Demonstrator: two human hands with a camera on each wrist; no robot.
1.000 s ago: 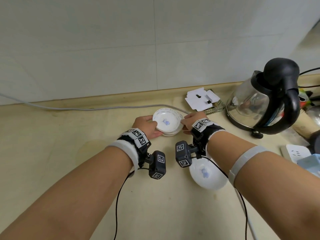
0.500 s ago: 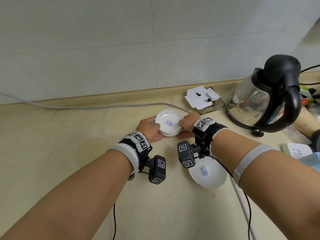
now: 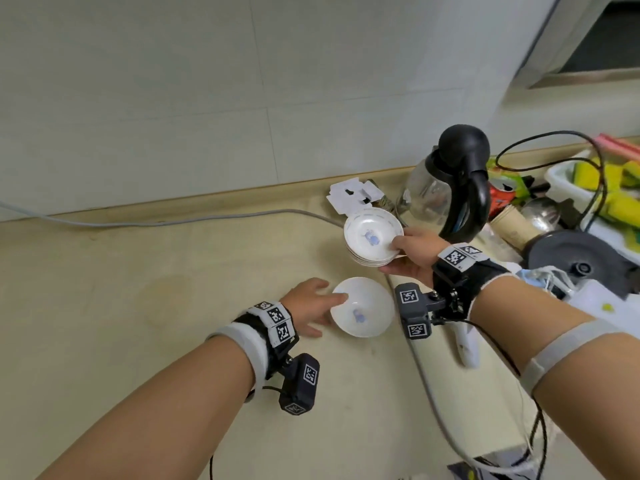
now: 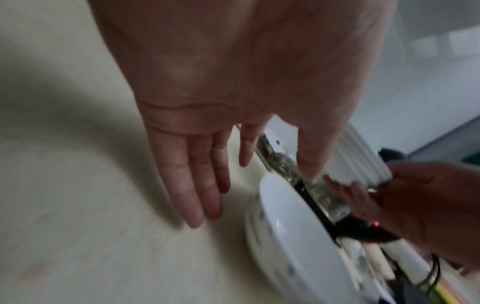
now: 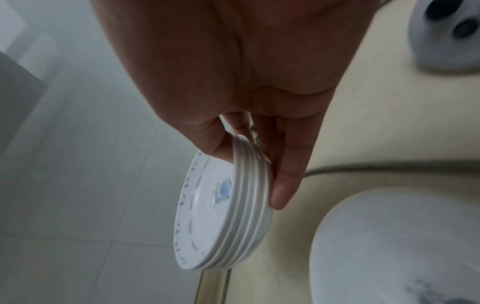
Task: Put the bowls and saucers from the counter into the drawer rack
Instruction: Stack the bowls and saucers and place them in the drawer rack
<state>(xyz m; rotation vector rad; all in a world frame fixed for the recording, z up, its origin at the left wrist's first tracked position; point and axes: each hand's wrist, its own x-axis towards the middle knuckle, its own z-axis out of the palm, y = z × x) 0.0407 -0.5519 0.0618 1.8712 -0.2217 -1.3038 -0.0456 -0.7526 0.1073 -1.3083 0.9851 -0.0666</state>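
A stack of several white saucers (image 3: 372, 237) with a blue motif is lifted off the counter. My right hand (image 3: 412, 258) grips it, thumb on the top rim and fingers beneath; the right wrist view shows the stack of saucers (image 5: 223, 214) on edge between thumb and fingers (image 5: 284, 185). A white bowl (image 3: 362, 306) with a blue motif sits on the beige counter (image 3: 138, 306) in front. My left hand (image 3: 311, 306) lies at its left rim with straight fingers (image 4: 192, 185). In the left wrist view the thumb is over the rim of the bowl (image 4: 293, 226).
A glass kettle (image 3: 446, 188) with a black handle stands just right of the saucers. A grey cable (image 3: 173, 220) runs along the wall. White cardboard (image 3: 353, 195) lies at the back. Clutter with sponges, a paper cup and a dark lid fills the right side.
The right hand has lifted the saucer stack off the counter and carried it right. The left hand has let go of the stack and moved down to the bowl.
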